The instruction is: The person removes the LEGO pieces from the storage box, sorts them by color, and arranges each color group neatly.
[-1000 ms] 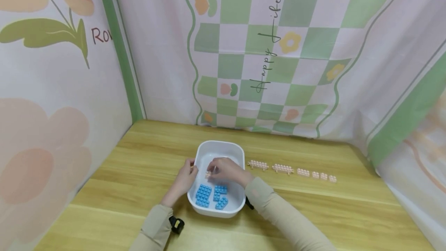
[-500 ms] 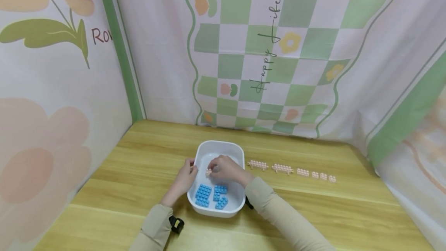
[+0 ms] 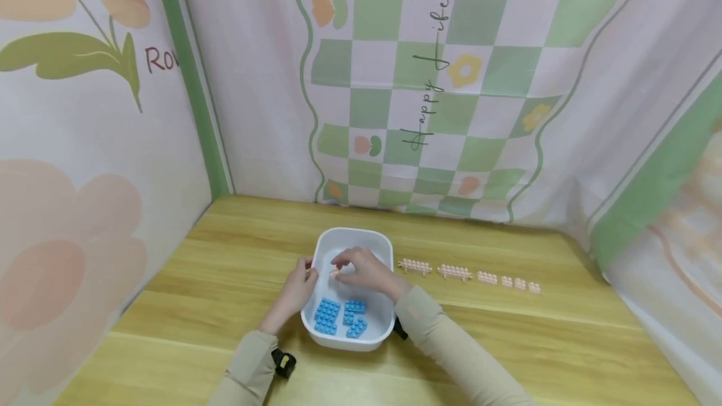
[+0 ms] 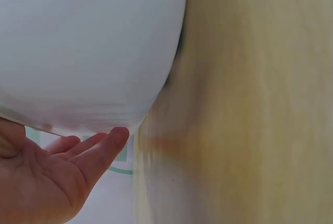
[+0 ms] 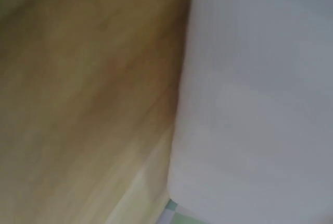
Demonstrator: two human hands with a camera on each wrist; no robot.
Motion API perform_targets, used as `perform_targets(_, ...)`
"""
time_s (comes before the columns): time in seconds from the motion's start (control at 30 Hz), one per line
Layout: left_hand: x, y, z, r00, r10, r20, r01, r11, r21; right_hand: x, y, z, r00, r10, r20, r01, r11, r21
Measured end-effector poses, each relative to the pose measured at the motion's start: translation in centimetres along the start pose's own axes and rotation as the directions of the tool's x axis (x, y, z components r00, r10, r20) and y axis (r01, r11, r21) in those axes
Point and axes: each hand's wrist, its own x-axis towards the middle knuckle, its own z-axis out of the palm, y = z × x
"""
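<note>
Hovering over the white tub (image 3: 348,344), the right hand (image 3: 363,270) has its thumb and forefinger at a small pale pink brick (image 3: 334,271) inside; whether they pinch it cannot be told. The brick is studded, partly covered by the fingertips, and sits beyond the blue bricks (image 3: 328,315), which are glossy, studded and lie in 2 groups on the tub floor. The left hand (image 3: 296,287) holds the tub's left rim between thumb and fingers. On the wooden table (image 3: 479,337), 6 pink pieces (image 3: 454,272) stand in a row, 3 longer and 3 short. Only the head view shows the tub's contents; the left wrist view reveals fingers (image 4: 99,153) laid close together against its smooth outer wall.
</note>
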Motion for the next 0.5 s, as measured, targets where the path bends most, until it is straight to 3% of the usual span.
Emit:
perform_targets(0.1,0.1,0.0,0.1,1.0,0.015,-0.005,-0.015,1.0,0.007,-0.3,-0.2,-0.4,1.0,-0.002,-0.023,0.002,1.0,0.012)
perform_targets(0.5,0.0,0.0,0.2,1.0,-0.027,0.004,0.027,0.999,0.024,-2.1,-0.7,-2.4,0.993,0.007,-0.116,-0.001,0.999,0.053)
